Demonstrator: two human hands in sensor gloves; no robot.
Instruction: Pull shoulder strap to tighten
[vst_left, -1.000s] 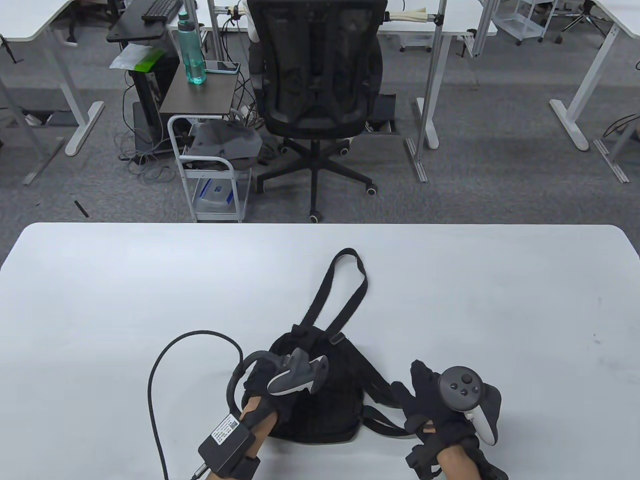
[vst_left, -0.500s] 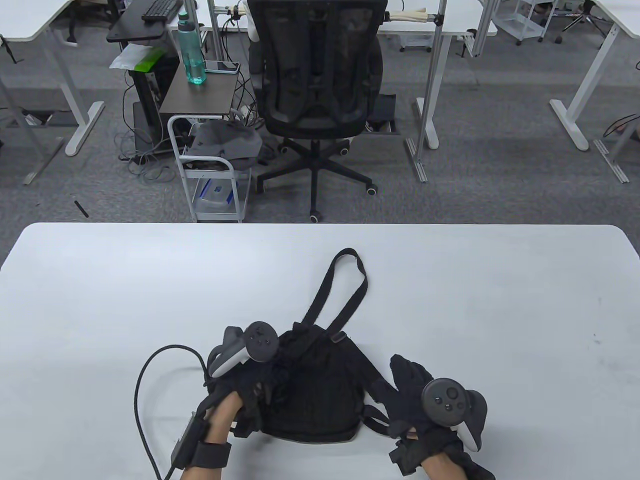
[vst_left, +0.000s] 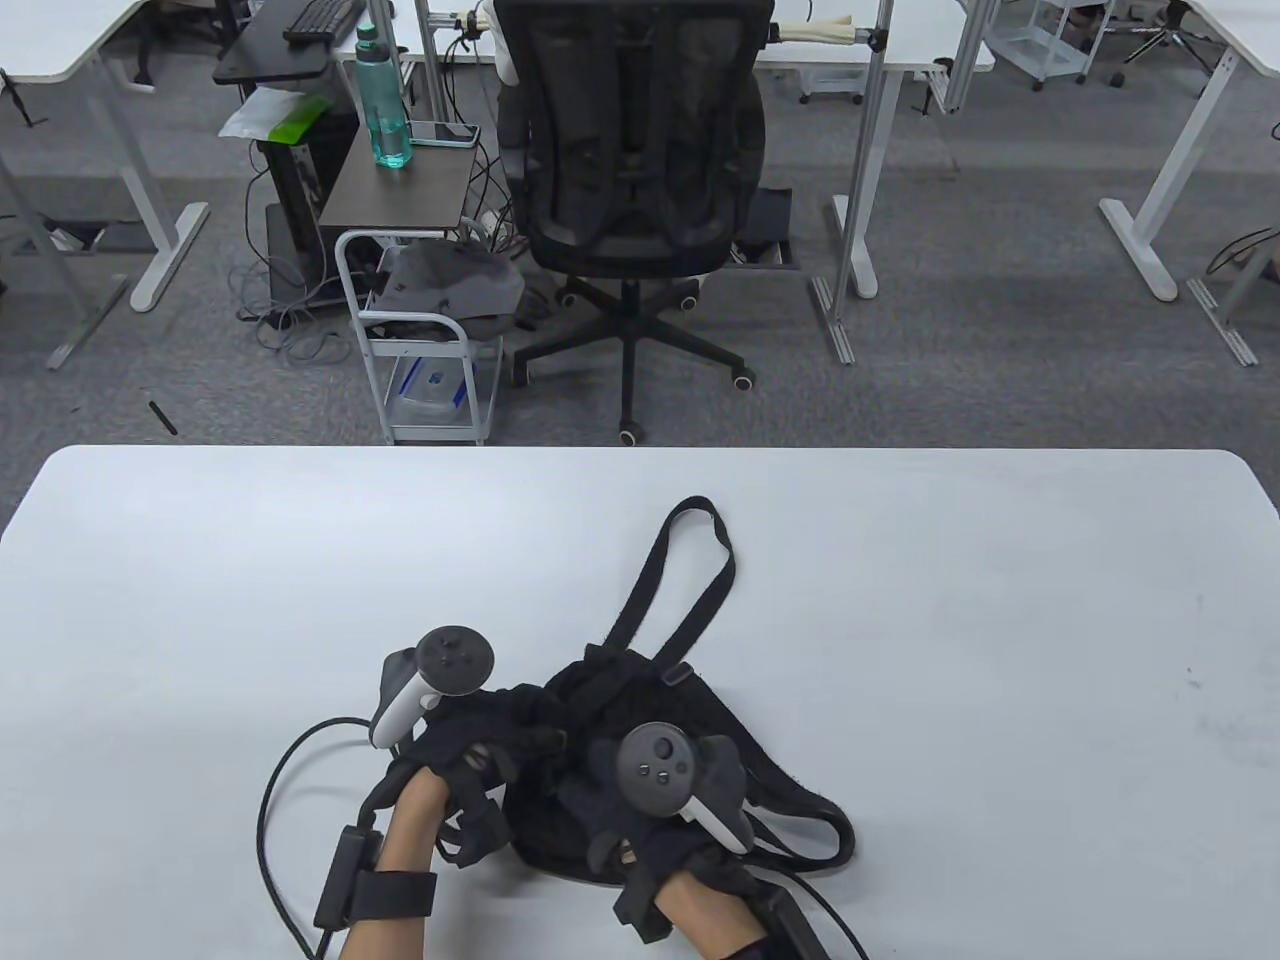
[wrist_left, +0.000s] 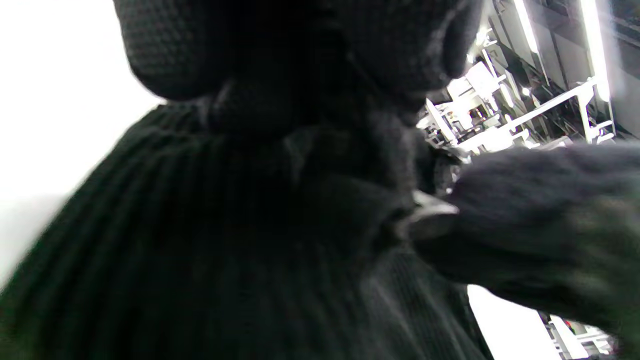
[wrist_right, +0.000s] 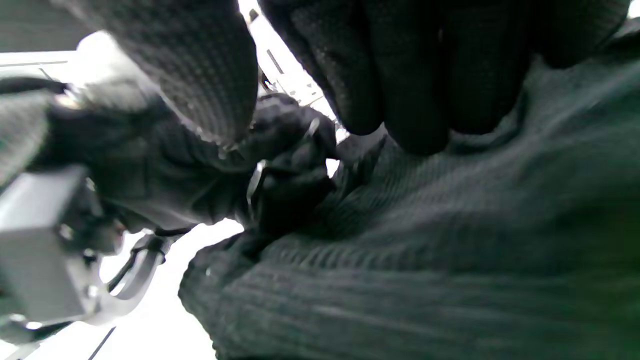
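2 gloved hands rest on a black backpack (vst_left: 650, 720) lying at the lower centre of the white surface (vst_left: 900, 600). Its long axis runs from the lower edge toward the upper centre of the frame, with the shoulder strap (vst_left: 690, 570) looped out at the far end. Left hand (vst_left: 470, 770) has fingers curled at the backpack's left side; what they grip cannot be told. Right hand (vst_left: 650, 810) lies on the fabric, fingers bent; its hold cannot be told. Beyond the surface: grey carpet, 1 black office chair (vst_left: 630, 160), 1 white trolley (vst_left: 420, 330).
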